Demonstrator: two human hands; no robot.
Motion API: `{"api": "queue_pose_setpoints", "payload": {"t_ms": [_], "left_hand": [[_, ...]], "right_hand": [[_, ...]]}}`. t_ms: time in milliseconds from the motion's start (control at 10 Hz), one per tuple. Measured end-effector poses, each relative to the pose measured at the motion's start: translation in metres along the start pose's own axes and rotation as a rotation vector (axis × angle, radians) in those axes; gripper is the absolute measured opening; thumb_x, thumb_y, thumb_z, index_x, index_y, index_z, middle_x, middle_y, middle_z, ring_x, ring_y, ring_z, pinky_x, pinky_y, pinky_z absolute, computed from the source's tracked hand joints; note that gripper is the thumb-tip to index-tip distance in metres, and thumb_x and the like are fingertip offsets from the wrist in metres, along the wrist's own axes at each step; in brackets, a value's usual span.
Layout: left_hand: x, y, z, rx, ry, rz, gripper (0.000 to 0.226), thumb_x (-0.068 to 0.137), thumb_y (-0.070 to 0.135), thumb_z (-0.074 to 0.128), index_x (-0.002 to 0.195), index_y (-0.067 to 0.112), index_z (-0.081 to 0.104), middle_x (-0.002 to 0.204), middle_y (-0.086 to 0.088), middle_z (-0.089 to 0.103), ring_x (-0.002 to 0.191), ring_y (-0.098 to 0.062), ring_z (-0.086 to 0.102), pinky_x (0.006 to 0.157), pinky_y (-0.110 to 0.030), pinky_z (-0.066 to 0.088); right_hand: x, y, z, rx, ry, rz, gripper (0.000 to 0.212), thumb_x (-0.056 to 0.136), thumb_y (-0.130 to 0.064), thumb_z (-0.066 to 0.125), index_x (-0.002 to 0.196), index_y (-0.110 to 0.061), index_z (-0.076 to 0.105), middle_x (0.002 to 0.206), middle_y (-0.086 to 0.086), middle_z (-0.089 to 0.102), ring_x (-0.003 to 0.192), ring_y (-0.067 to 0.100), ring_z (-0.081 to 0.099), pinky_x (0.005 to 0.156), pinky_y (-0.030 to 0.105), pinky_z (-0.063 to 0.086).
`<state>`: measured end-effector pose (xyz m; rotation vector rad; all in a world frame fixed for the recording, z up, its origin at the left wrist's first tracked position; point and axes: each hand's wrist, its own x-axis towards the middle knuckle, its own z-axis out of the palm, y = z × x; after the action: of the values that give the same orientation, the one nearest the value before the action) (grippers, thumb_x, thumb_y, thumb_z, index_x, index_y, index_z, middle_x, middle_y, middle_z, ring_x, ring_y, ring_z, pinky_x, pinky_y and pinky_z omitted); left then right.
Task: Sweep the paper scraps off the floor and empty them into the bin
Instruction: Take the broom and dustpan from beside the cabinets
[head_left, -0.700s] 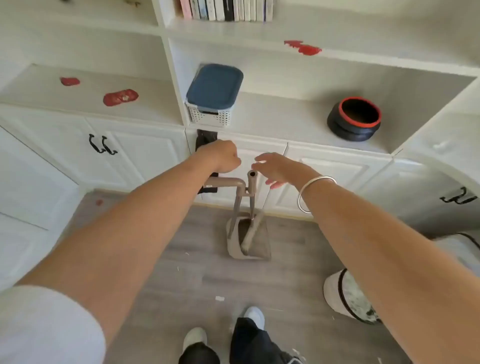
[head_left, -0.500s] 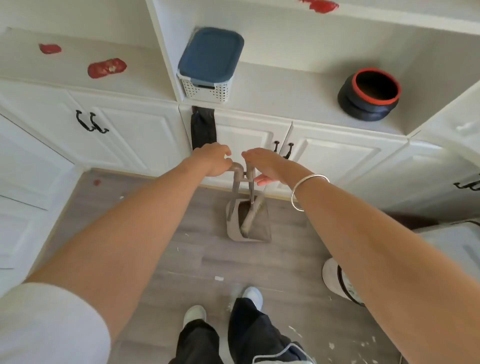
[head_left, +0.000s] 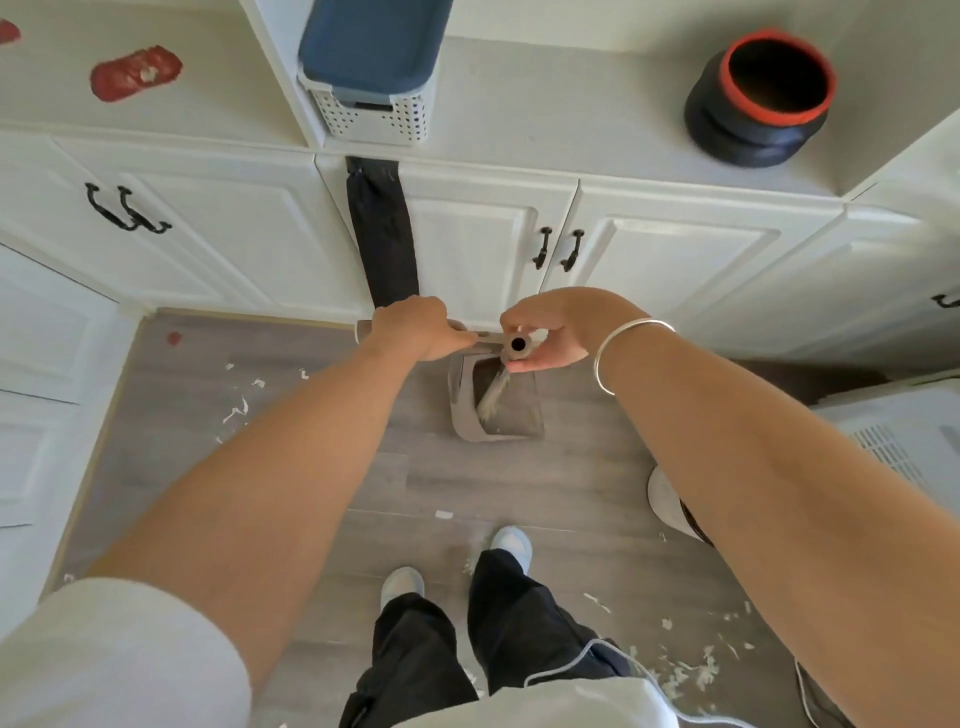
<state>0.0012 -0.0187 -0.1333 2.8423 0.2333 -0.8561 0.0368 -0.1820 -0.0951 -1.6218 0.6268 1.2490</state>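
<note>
Open floor (head_left: 441, 478) before the dustpan (head_left: 511, 410); cabinet doors (head_left: 467, 244) close behind, bin (head_left: 662, 501) rightward.

You have no writing, label, brand or number to read here. The red patch (head_left: 136, 73) on the shelf (head_left: 223, 101), up and to the left of your left hand (head_left: 415, 330), is too blurred to show any characters.
</note>
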Motion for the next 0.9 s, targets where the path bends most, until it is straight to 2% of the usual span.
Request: {"api": "queue_pose_setpoints", "payload": {"t_ms": [100, 200, 300, 400, 500, 600, 700, 800, 900], "left_hand": [[0.002, -0.001, -0.001, 0.004, -0.02, 0.005, 0.044, 0.086, 0.06, 0.053, 0.083, 0.016, 0.054, 0.078, 0.0, 0.054, 0.076, -0.02, 0.055, 0.06, -0.029, 0.036], [0.005, 0.004, 0.0, -0.028, -0.077, 0.009, 0.037, 0.084, 0.051, 0.054, 0.084, 0.015, 0.058, 0.08, -0.001, 0.061, 0.073, -0.018, 0.055, 0.06, -0.028, 0.038], [0.003, 0.009, -0.005, -0.003, -0.131, 0.008, 0.04, 0.085, 0.048, 0.052, 0.065, 0.013, 0.058, 0.067, 0.0, 0.063, 0.062, -0.017, 0.058, 0.06, -0.026, 0.039], [0.0, 0.011, -0.003, 0.011, -0.155, 0.016, 0.041, 0.086, 0.048, 0.05, 0.063, 0.014, 0.054, 0.062, -0.002, 0.061, 0.06, -0.018, 0.058, 0.063, -0.026, 0.041], [0.002, 0.013, 0.002, 0.023, -0.119, 0.089, 0.042, 0.089, 0.052, 0.05, 0.065, 0.017, 0.049, 0.071, -0.001, 0.056, 0.071, -0.021, 0.056, 0.065, -0.029, 0.038], [0.009, 0.01, -0.002, -0.007, -0.034, 0.167, 0.044, 0.089, 0.05, 0.051, 0.063, 0.015, 0.049, 0.071, -0.001, 0.055, 0.066, -0.02, 0.052, 0.058, -0.029, 0.034], [0.014, 0.007, -0.009, -0.036, 0.019, 0.251, 0.047, 0.091, 0.051, 0.05, 0.065, 0.013, 0.055, 0.067, 0.0, 0.055, 0.062, -0.021, 0.053, 0.051, -0.027, 0.03], [0.014, -0.001, -0.019, 0.006, 0.015, 0.381, 0.047, 0.092, 0.053, 0.051, 0.076, 0.011, 0.063, 0.072, -0.001, 0.058, 0.067, -0.023, 0.056, 0.059, -0.028, 0.039], [0.009, -0.009, -0.027, 0.074, 0.003, 0.479, 0.042, 0.092, 0.051, 0.051, 0.094, 0.015, 0.073, 0.077, 0.0, 0.059, 0.069, -0.023, 0.053, 0.067, -0.029, 0.043]], "right_hand": [[0.004, 0.019, -0.017, -0.102, 0.03, 0.137, 0.032, 0.084, 0.004, 0.042, 0.114, -0.01, 0.044, 0.117, 0.014, 0.041, 0.103, 0.03, 0.055, 0.073, 0.027, 0.052], [0.009, 0.038, -0.026, -0.332, 0.074, 0.203, 0.016, 0.087, 0.002, 0.04, 0.096, -0.01, 0.045, 0.095, 0.012, 0.042, 0.084, 0.027, 0.059, 0.055, 0.024, 0.04], [0.018, 0.057, -0.034, -0.523, 0.073, 0.208, 0.006, 0.091, -0.007, 0.053, 0.089, -0.004, 0.048, 0.072, 0.01, 0.049, 0.058, 0.018, 0.051, 0.046, 0.021, 0.042], [0.019, 0.063, -0.05, -0.558, 0.167, 0.074, 0.019, 0.084, -0.002, 0.06, 0.068, -0.008, 0.051, 0.064, 0.008, 0.055, 0.05, 0.017, 0.051, 0.027, 0.012, 0.038], [0.007, 0.062, -0.055, -0.523, 0.207, 0.082, 0.021, 0.085, -0.001, 0.058, 0.067, -0.007, 0.051, 0.064, 0.009, 0.056, 0.052, 0.019, 0.052, 0.026, 0.013, 0.038], [0.0, 0.059, -0.047, -0.497, 0.237, 0.139, 0.02, 0.088, -0.001, 0.055, 0.069, -0.005, 0.051, 0.064, 0.01, 0.054, 0.052, 0.019, 0.049, 0.029, 0.015, 0.04], [-0.008, 0.069, -0.041, -0.409, 0.238, 0.357, 0.014, 0.094, -0.006, 0.047, 0.082, -0.001, 0.05, 0.069, 0.009, 0.049, 0.053, 0.015, 0.044, 0.047, 0.021, 0.04], [-0.019, 0.089, -0.024, -0.245, 0.32, 0.38, 0.014, 0.096, -0.008, 0.046, 0.085, 0.0, 0.045, 0.074, 0.012, 0.049, 0.034, 0.015, 0.051, 0.033, 0.017, 0.04], [-0.039, 0.117, 0.009, -0.127, 0.391, 0.372, 0.017, 0.095, -0.009, 0.042, 0.08, -0.001, 0.043, 0.068, 0.012, 0.045, 0.04, 0.018, 0.046, 0.035, 0.018, 0.037]]}}
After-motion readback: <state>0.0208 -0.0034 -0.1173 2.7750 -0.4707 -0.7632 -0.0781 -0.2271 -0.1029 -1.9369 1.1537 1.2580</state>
